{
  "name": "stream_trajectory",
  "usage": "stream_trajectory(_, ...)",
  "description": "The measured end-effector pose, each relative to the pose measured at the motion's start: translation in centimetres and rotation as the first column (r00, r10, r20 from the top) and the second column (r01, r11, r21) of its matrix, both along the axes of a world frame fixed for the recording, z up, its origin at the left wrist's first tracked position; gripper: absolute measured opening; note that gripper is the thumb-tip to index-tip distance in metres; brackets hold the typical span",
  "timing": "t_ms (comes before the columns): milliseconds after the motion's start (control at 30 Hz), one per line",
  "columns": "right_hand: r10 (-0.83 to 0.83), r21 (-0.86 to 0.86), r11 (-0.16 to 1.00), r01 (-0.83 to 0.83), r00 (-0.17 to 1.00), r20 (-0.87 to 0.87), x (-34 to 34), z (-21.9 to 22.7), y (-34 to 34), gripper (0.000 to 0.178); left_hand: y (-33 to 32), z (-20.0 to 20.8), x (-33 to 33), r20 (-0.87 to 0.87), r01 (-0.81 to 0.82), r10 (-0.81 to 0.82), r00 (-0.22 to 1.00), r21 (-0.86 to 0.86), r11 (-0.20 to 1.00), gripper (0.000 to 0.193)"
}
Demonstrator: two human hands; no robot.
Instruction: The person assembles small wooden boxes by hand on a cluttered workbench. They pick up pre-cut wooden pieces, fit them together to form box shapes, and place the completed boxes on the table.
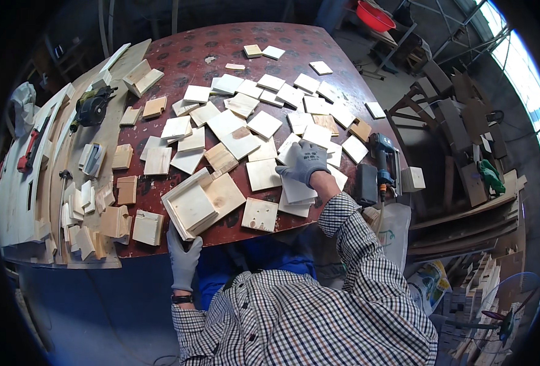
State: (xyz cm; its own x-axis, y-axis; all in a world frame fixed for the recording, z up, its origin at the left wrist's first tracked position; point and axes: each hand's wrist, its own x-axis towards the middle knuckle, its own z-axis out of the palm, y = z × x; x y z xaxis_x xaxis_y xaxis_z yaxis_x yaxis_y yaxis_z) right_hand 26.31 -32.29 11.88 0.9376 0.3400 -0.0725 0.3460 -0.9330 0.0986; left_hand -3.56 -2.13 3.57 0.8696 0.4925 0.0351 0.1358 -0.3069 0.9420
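Observation:
Grey gloves cover both hands. My left hand (185, 259) grips the near left corner of a shallow wooden box (171, 206), thumb apart from the fingers; the fingertips are partly hidden by it. The box sits tilted at the table's near edge, against a flat wooden board (226, 196). To the right, my right hand (306, 163) reaches palm down over the loose pale wooden squares (262, 174), thumb spread from the fingers and touching the pile. Beneath its palm lies another wooden square (297, 190). Whether its hidden fingertips pinch a piece is not visible.
A nail gun (384, 160) with a hose lies at the table's (184, 55) right edge, beside a dark block (366, 184). Small wooden blocks (116, 223) cluster on the left, near a tape measure (94, 108) and a red-handled tool (32, 151). Boards (465, 235) are stacked at right.

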Motion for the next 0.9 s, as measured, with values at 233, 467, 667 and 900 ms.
stream_trajectory(233,-0.025,0.062,0.997,0.035,0.989,-0.147,2.7,1.1,-0.5,0.055,0.0,0.3,0.1,0.021,-0.006,0.006,1.000,-0.011,1.000,0.084)
stream_trajectory(467,-0.169,0.337,0.936,0.101,0.969,0.180,8.6,-1.2,-3.5,0.039,0.1,-1.1,0.0,0.013,-0.016,0.016,1.000,0.050,0.999,0.084)
stream_trajectory(667,0.121,0.212,0.971,-0.109,0.992,-0.047,7.6,0.4,-3.5,0.039,0.1,-0.9,-0.1,0.040,-0.010,0.009,0.999,0.019,1.000,0.084)
stream_trajectory(900,0.021,-0.138,0.990,-0.040,0.990,-0.142,5.2,1.1,-1.3,0.083,0.5,-1.4,-0.2,0.053,-0.014,0.016,0.998,-0.051,0.999,0.087)
